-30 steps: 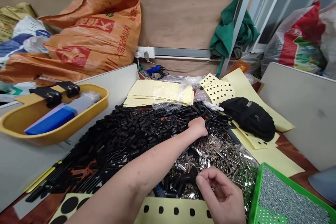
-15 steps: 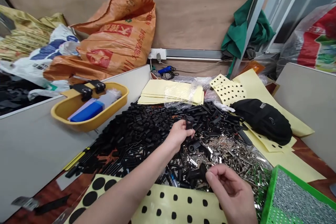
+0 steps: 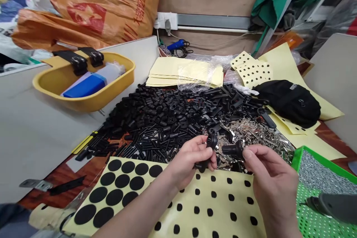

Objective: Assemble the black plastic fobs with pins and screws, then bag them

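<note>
My left hand (image 3: 192,158) is closed around a black plastic part (image 3: 211,142) with a round end, held just above the yellow sheet of black dot stickers (image 3: 206,208). My right hand (image 3: 267,174) pinches a second black plastic part (image 3: 232,148) between thumb and fingers, close beside the first. Both hands hover at the near edge of the big heap of black plastic parts (image 3: 167,115) and the pile of shiny metal clips (image 3: 256,137).
A yellow tray (image 3: 83,98) with a blue box sits at left on a grey panel. A black pouch (image 3: 290,102) lies on yellow sheets at right. A green basket (image 3: 315,193) of small metal pieces is at lower right. Orange sacks stand behind.
My left hand has drawn back from the black heap with a part and come toward my body. My right hand has lifted its part to meet it. The camera has tilted down.
</note>
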The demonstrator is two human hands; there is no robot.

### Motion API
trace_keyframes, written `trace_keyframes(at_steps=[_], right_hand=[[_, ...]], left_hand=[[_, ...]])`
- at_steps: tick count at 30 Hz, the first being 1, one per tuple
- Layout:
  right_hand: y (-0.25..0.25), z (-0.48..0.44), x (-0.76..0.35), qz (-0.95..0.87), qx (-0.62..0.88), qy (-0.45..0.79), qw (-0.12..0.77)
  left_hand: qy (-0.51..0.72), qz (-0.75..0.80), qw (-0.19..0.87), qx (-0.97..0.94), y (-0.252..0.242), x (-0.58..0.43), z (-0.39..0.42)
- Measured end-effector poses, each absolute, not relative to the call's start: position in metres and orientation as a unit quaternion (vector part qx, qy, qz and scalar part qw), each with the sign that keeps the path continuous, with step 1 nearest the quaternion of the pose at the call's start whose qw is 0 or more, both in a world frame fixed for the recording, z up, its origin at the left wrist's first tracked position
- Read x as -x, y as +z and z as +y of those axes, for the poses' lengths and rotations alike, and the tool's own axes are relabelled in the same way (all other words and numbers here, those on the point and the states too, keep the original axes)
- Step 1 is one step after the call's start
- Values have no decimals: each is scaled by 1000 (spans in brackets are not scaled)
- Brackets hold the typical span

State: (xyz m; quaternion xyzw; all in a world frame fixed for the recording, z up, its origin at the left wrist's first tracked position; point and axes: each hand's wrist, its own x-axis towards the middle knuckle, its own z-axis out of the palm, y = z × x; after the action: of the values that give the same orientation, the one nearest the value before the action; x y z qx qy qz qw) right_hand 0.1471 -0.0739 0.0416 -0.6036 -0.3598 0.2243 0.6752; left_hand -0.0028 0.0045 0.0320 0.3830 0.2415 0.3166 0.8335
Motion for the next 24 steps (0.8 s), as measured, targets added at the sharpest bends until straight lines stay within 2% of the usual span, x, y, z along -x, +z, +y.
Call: trace_keyframes(at_steps=[7, 14, 20, 24], right_hand=[[38, -74, -148, -371, 623, 181, 665], [39, -72, -147, -355, 651, 186, 644], [38, -69, -154, -303, 659, 198, 659], [40, -64, -163, -344, 687, 280, 576]], left_hand=[[287, 238, 849, -374, 22, -1, 5], [308, 338, 763, -457, 28, -3, 3], [307, 332, 765, -459, 30, -3, 1], [341, 291, 784, -430, 30, 0, 1]])
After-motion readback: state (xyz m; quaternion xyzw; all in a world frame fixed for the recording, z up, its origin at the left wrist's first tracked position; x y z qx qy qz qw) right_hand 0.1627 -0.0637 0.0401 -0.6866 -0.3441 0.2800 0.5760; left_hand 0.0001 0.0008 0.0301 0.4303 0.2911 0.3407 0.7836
